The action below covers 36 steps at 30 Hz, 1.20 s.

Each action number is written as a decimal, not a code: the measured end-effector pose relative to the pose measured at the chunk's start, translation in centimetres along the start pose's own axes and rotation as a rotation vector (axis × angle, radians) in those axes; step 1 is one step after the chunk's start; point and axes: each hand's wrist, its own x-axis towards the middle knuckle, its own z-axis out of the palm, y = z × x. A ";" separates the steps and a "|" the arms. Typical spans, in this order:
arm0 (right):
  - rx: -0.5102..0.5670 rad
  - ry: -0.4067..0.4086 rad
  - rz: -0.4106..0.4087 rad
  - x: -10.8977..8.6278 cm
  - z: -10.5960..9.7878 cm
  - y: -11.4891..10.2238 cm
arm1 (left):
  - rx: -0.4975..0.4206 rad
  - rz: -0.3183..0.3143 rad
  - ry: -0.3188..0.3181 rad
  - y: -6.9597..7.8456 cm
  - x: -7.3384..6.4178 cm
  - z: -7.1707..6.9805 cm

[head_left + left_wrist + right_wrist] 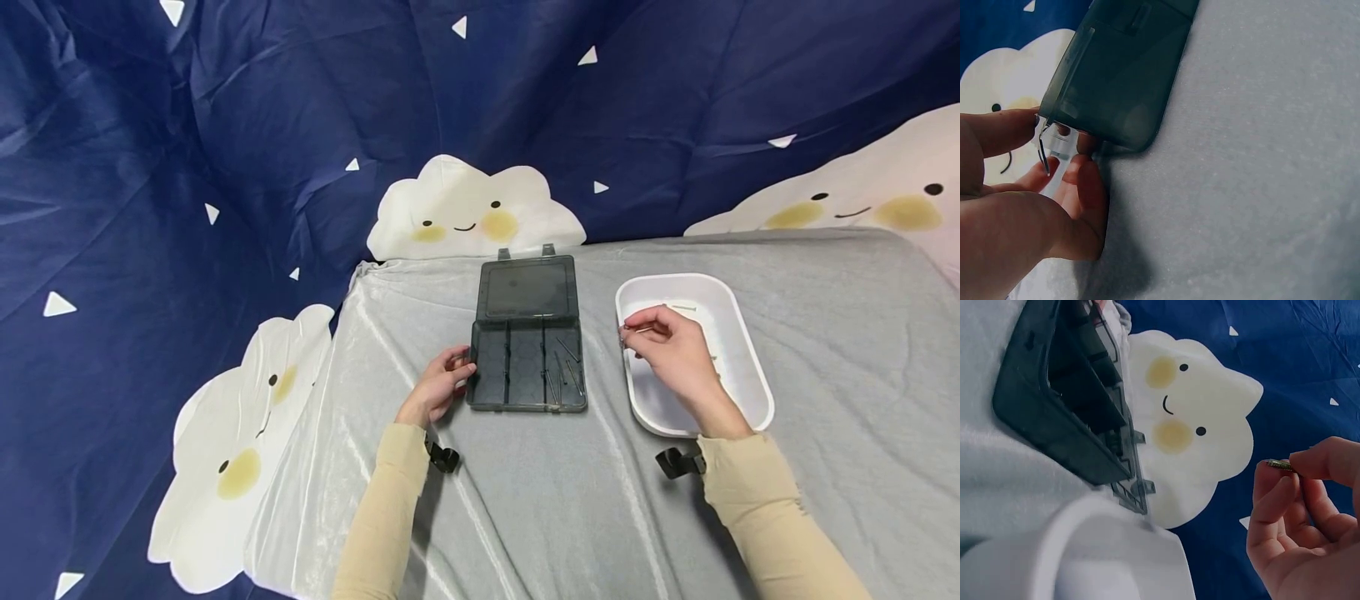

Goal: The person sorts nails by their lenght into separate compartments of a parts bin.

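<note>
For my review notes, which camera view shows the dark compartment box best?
The head view: it takes in the whole dark box, its open lid and its compartments. The left wrist view shows only part, at the left hand; the right wrist view catches it at an angle, cut off at the top.

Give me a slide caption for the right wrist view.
Right grip pinching a small metal fastener, with a white tray, a divided dark case and a cloud-print backdrop in view.
</note>
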 end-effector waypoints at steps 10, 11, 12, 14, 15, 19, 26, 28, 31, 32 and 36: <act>0.174 0.008 -0.007 -0.2 1.5 -0.2 | -0.011 -0.002 -0.002 -0.1 0.1 0.0; 0.174 0.002 -0.003 -0.2 1.7 -0.2 | -0.007 -0.002 -0.002 -0.1 0.1 0.0; 0.170 -0.005 -0.001 -0.2 1.9 -0.3 | -0.005 -0.001 -0.002 -0.1 0.1 0.0; 0.165 -0.017 0.001 -0.2 2.4 -0.4 | -0.005 -0.001 -0.002 -0.1 0.0 0.0; 0.168 -0.023 0.005 -0.2 2.6 -0.4 | -0.004 0.002 -0.003 -0.1 0.0 0.0; 0.221 -0.041 0.029 -0.2 3.7 -0.5 | -0.009 0.009 -0.005 -0.1 0.0 0.0; 0.311 -0.073 0.062 -0.3 5.4 -0.1 | -0.008 0.002 -0.006 -0.2 0.0 0.0; 0.321 -0.082 0.058 -0.4 5.9 0.2 | -0.006 0.002 -0.007 -0.2 0.0 -0.1; 0.325 -0.094 0.069 -0.4 6.5 0.6 | -0.004 0.004 -0.005 -0.2 0.0 0.0; 0.330 -0.098 0.075 -0.4 6.7 0.7 | -0.005 0.003 -0.003 -0.2 0.0 0.0; 0.352 -0.104 0.117 -0.5 7.6 1.4 | -0.001 0.003 0.002 -0.2 0.0 0.0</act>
